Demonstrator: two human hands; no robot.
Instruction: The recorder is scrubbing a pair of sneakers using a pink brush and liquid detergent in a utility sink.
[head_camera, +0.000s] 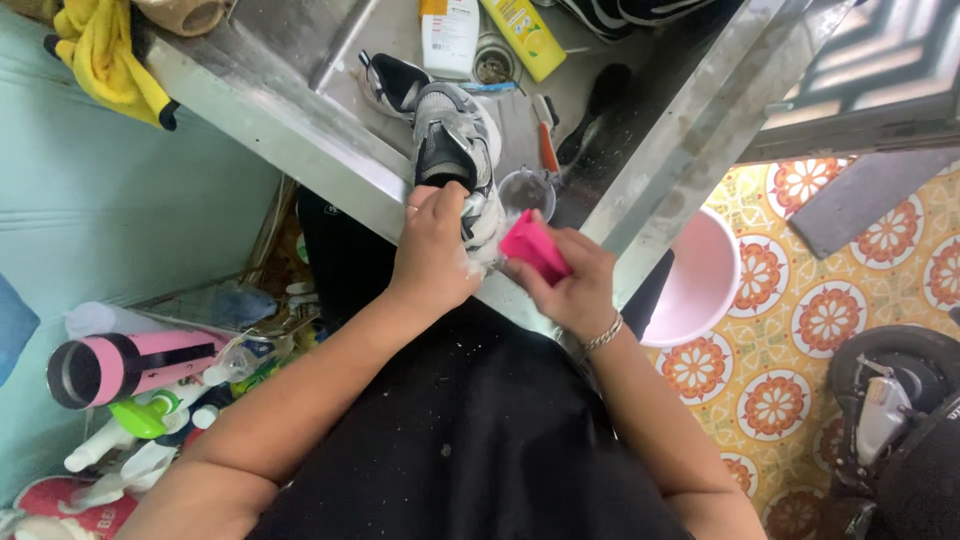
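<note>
The left hand (432, 245) clasps the near end of a grey, white and black sneaker (455, 150), fingers curled over its upper; the grip is pressed tight around the shoe. The sneaker lies lengthwise in a steel sink (300, 40), its near end resting at the sink's front edge, just in front of the person's body.

The right hand (570, 280) pinches a bright pink brush (535, 245), fingers wrapped around it from behind. The brush sits against the sneaker's near end, touching or nearly touching the left hand's fingertips. White foam shows on the shoe where the two hands meet. A metal bracelet (603, 335) circles the right wrist.

Inside the sink, beside the sneaker: a small clear cup (522, 190), an orange-handled toothbrush (546, 135), a black brush (595, 110), a white bottle (449, 35) and a yellow bottle (525, 35) near the drain.

A yellow cloth (105, 55) lies on the steel ledge at far left. Below, on the floor to the left, a pink and black flask (125, 365) lies among spray bottles. To the right, a pink basin (700, 275) stands on patterned orange floor tiles (800, 320).
</note>
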